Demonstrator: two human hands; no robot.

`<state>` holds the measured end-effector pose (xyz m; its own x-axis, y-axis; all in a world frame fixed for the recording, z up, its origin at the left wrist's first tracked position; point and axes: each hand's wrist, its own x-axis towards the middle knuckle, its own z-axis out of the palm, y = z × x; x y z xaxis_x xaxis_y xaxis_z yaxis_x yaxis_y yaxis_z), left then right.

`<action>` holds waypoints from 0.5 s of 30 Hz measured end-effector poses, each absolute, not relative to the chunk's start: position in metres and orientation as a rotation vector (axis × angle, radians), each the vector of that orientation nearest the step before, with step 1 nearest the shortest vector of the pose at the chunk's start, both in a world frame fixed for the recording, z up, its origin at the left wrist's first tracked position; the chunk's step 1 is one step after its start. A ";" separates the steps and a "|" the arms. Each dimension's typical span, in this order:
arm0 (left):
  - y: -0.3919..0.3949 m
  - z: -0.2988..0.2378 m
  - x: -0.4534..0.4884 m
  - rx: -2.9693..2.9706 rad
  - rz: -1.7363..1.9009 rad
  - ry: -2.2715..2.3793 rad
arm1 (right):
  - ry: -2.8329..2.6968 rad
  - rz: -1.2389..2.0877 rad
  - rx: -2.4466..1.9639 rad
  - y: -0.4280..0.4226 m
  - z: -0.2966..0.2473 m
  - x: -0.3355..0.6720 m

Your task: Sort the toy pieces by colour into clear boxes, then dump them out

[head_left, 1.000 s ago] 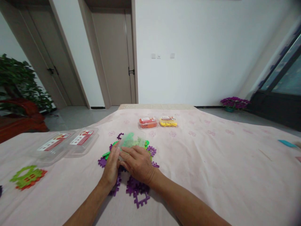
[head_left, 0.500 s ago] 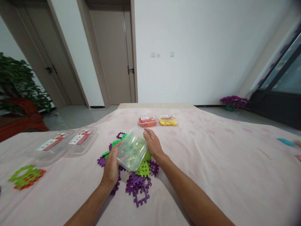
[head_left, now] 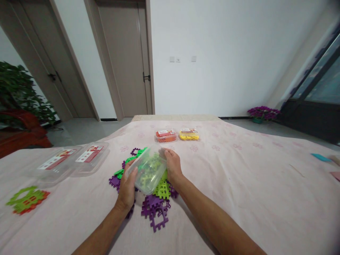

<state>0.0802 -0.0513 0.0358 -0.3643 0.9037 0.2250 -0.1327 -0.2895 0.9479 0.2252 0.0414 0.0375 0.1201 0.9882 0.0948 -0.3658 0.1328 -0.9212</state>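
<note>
Between my two hands I hold a clear plastic box [head_left: 149, 170], tilted, above a heap of toy pieces. My left hand [head_left: 126, 189] is closed on its left side, thumb along the near edge. My right hand [head_left: 173, 163] grips the right side. Through the plastic, green pieces show; I cannot tell whether any lie inside the box. Around and below it are purple notched pieces [head_left: 158, 221], lime green pieces [head_left: 162, 190] and bright green pieces [head_left: 130, 160] on the pink cloth.
Two clear lids with labels [head_left: 89, 154] lie at the left, one overlapping the other. Near them is a green and orange piece [head_left: 28, 199]. At the back stand a box of orange pieces [head_left: 165, 135] and a box of yellow pieces [head_left: 189, 135]. A blue item [head_left: 321, 157] lies far right.
The box has tilted a little in my hands, and my left fingers have shifted around its edge. The view has moved slightly; the other things stay in place.
</note>
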 end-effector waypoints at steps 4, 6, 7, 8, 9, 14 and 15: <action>-0.048 0.036 0.075 0.911 1.833 1.017 | -0.927 1.352 -0.847 0.043 0.042 0.230; -0.047 0.036 0.072 0.854 1.880 0.971 | -0.948 1.481 -0.870 0.042 0.046 0.232; -0.047 0.036 0.071 0.828 1.895 0.957 | -0.963 1.537 -0.885 0.041 0.046 0.233; -0.047 0.037 0.070 0.803 1.903 0.948 | -0.987 1.571 -0.900 0.040 0.046 0.233; -0.047 0.036 0.069 0.780 1.902 0.943 | -1.019 1.573 -0.918 0.040 0.045 0.233; -0.046 0.034 0.068 0.680 1.852 0.923 | -1.183 1.351 -0.958 0.040 0.032 0.231; -0.046 0.033 0.068 0.674 1.843 0.918 | -1.194 1.319 -0.961 0.040 0.031 0.231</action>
